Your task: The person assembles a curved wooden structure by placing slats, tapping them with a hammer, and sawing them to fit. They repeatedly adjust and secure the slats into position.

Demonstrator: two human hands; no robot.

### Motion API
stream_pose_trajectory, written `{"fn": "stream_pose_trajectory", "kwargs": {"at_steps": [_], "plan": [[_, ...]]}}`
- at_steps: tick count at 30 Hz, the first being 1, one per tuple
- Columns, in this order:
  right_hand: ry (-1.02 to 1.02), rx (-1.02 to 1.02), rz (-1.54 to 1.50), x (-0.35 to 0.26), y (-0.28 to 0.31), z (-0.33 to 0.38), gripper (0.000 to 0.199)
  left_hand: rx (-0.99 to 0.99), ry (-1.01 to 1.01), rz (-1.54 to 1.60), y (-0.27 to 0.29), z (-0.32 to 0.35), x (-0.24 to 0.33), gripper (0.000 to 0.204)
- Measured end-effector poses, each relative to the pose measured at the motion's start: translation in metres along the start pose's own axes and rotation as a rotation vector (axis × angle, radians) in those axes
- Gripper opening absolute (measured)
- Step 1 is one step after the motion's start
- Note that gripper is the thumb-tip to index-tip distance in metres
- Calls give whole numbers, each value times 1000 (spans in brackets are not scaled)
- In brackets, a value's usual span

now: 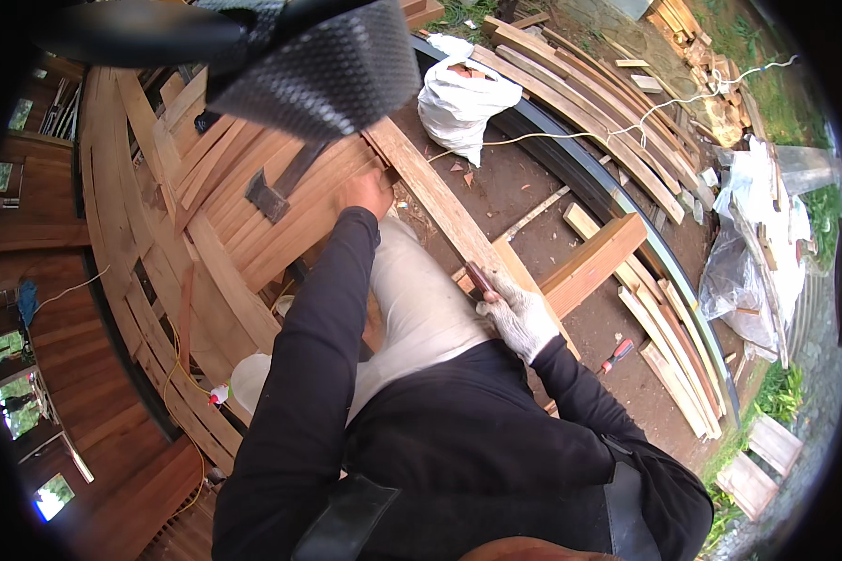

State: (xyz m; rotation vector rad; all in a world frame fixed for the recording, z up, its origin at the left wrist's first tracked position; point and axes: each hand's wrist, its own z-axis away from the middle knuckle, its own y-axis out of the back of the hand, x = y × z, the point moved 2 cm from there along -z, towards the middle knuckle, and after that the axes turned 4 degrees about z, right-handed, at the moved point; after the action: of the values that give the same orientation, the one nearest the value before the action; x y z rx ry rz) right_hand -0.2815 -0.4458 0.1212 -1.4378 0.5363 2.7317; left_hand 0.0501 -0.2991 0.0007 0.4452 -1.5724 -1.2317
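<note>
Dirt yard [524, 187], tied white sack [463, 98]; right hand [524, 318] fingers around handle [480, 278], left hand [367, 192] flat on planks [281, 215]

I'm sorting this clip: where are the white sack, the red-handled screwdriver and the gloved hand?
white sack [465, 105], head view, middle of its bulging side
red-handled screwdriver [617, 354], head view, on the handle
right hand [524, 318], head view, back of the glove
</note>
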Motion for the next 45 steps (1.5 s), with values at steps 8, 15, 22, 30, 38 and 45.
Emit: {"fn": "stream_pose_trajectory", "kwargs": {"at_steps": [8, 15, 22, 30, 38, 45], "plan": [[5, -31, -57, 15, 7, 7, 46, 15, 6, -2, 8, -5, 4, 24], [69, 37, -96, 4, 6, 27, 44, -12, 54, 4, 10, -3, 4, 26], [48, 39, -60, -24, 2, 19, 46, -17, 39, -51, 15, -6, 6, 28], [115, 70, 73, -9, -2, 2, 46, -2, 45, 6, 13, -3, 5, 28], [137, -10, 151, -18, 4, -8, 51, 22, 31, 9, 8, -7, -3, 27], [54, 20, 144, -11, 14, 16, 49, 26, 47, -25, 10, -8, 5, 29]]}}
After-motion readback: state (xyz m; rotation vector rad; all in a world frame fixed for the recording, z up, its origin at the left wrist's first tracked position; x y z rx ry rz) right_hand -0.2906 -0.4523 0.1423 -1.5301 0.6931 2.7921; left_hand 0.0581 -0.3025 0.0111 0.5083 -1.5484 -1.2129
